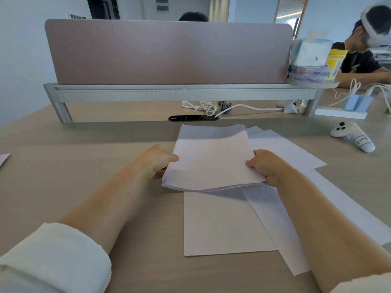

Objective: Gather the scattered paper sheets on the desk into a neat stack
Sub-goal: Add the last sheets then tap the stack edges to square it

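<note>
Head view. Pinched from both sides: a partial stack point(211, 163) of white sheets, raised off the desk point(95, 140), near edge sagging and fanned, edges not yet flush. Just beneath the grip and toward the body, one loose sheet point(222, 225) lying flat. To the right of the grip, more overlapping sheets point(296, 157), spread at angles under and past the right forearm. Far to the left of the grip, a paper corner point(3, 158) at the frame edge. Judging by that, roughly midway through the gathering.

To do this step well: tap the bundle's lower edge on the desk to square it, easing the pinch just enough to let the layers slide level. Then lay it on the sheet below the grip, corner to corner, and sweep in the ones to the right. Avoid squeezing inward, likely to bow such thin paper further. Mind the white controller point(353, 136), well to the right of the grip, when reaching.

Left hand point(160, 160): thumb on top at the bundle's left edge, fingers curled beneath and mostly hidden, pinching. Right hand point(264, 166): thumb on top at the right edge, fingers tucked under, likewise pinching. Both forearms stretched forward and converging on the bundle, white sleeves point(53, 256) rolled back.
</note>
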Demonstrator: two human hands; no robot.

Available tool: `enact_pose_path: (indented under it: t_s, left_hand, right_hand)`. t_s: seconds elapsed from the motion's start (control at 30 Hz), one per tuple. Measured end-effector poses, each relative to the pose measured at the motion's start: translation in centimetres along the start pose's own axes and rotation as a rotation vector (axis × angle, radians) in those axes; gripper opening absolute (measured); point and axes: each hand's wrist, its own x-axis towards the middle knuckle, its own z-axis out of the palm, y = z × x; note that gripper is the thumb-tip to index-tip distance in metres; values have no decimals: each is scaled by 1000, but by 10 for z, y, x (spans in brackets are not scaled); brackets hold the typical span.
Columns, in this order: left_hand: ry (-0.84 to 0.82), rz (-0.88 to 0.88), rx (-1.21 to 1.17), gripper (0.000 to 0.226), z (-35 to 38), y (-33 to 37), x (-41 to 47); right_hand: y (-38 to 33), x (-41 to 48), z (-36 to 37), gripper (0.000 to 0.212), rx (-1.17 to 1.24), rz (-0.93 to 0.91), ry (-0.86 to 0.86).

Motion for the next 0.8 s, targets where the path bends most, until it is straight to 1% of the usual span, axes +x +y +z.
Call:
enact_pose_path:
  t_s: [0.1,0.17,0.23,0.33,0.43,0.5,0.57,0.63,0.7,0.8]
  left_hand:
    - [-12,-15,-63,10,0,0,-3]
    - [-28,-34,-203,13,1,2,-4]
    - [-59,-44,-375,13,2,5,-7]
    - [-155,6,-465,12,10,13,-17]
    - [-221,95,-428,11,30,21,-33]
    - [-262,131,-388,14,48,26,-45]
    - [-305,161,-328,16,65,29,-56]
    - [-327,173,-258,16,78,29,-63]
    - [-302,191,-155,19,82,26,-66]
    - [-198,238,27,21,75,20,-67]
  right_hand:
    - [-4,-1,-7,27,-2,-43,-18]
    - [-6,-4,-18,26,29,-49,-57]
    - [-4,-9,-30,28,9,-62,-105]
    - [1,-18,-47,26,-80,-71,-101]
    - [6,-27,-65,25,-205,-74,-11]
    - [10,-35,-76,25,-382,-87,92]
    - [17,-42,-83,28,-516,-85,178]
    - [24,-50,-86,35,-580,-51,211]
    - [29,-56,-84,42,-611,-23,209]
    - [31,-63,-71,42,-605,-35,201]
